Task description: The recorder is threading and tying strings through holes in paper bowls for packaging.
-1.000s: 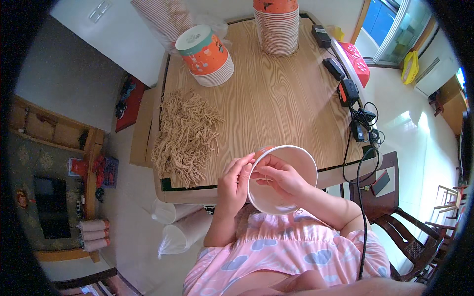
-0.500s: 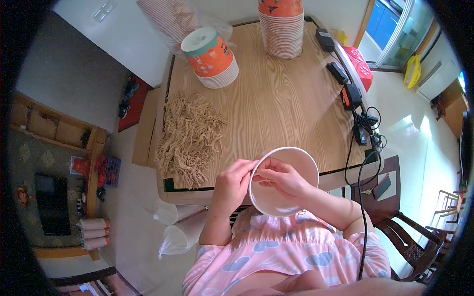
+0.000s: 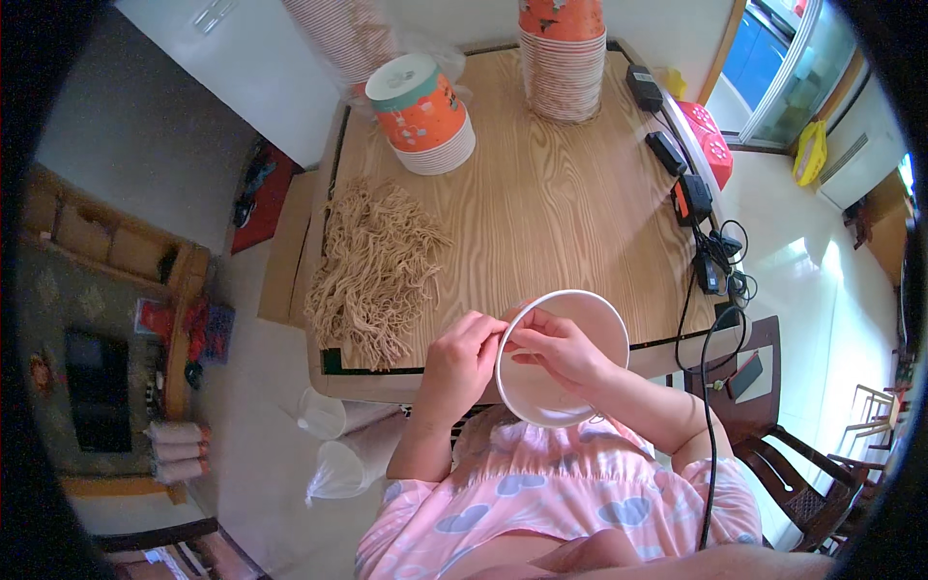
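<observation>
A white-walled paper bucket (image 3: 590, 348) is held at the table's near edge, its open mouth facing up toward me. My left hand (image 3: 464, 358) grips it from outside at the left rim, fingers closed. Inside the bucket, my right hand (image 3: 559, 350) has its fingers bent together against the left wall, opposite the left hand; what they pinch is hidden. A thin loop of cord (image 3: 597, 419) shows by the bucket's lower right rim. To the left on the table lies a loose heap of tan cords (image 3: 377, 275).
Upside-down orange and green buckets (image 3: 422, 114) stand nested at the back left, with a taller bucket stack (image 3: 563, 72) at the back centre. Black power adapters (image 3: 691, 198) and tangled cables line the right edge. A dark wooden chair (image 3: 793, 464) stands at right.
The view has shifted slightly, so the table's far side appears a little lower and further right. Both hands keep nearly the same hold at the bucket's left wall.
</observation>
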Demonstrator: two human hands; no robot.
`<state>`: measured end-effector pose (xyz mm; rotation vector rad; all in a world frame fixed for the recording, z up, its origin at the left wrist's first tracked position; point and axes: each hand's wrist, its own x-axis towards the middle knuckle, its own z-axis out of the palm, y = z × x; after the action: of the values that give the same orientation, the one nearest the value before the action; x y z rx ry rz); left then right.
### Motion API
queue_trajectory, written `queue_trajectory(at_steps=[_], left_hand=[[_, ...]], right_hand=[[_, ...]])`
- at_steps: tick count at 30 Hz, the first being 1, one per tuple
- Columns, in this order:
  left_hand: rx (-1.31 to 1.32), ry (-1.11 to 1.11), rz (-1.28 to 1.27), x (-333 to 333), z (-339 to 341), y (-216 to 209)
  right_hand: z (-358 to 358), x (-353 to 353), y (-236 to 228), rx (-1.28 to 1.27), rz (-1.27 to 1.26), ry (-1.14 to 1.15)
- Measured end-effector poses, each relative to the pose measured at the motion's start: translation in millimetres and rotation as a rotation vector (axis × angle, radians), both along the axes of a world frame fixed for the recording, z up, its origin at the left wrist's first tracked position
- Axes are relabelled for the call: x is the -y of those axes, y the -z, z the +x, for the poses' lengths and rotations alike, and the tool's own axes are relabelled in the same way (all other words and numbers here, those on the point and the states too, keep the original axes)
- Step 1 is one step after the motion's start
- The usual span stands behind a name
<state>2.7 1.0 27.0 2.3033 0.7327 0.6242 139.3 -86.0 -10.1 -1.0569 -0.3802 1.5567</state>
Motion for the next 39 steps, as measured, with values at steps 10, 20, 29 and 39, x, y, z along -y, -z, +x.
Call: queue_trajectory(at_steps=[10, 20, 29, 39], left_hand=[[0.208, -0.063, -0.887, -28.0, -2.2, 29.4], [0.343, -0.047, -1.556, -54.6, 6.9, 60.8], [0.383, 0.057, -1.640, -60.9, 21.8, 59.2], [0.231, 0.096, -1.071, -70.3, 36.7, 106.2]], right_hand=[[-7.7, 4.0, -26.4, 1.206, 0.599, 0.086], [-39.3, -5.7, -36.2, 2.046, 0.689, -0.297], [-39.8, -1.5, -17.3, 2.137, 0.542, -0.650], [7.3, -4.3, -47.2, 1.688, 0.474, -0.321]])
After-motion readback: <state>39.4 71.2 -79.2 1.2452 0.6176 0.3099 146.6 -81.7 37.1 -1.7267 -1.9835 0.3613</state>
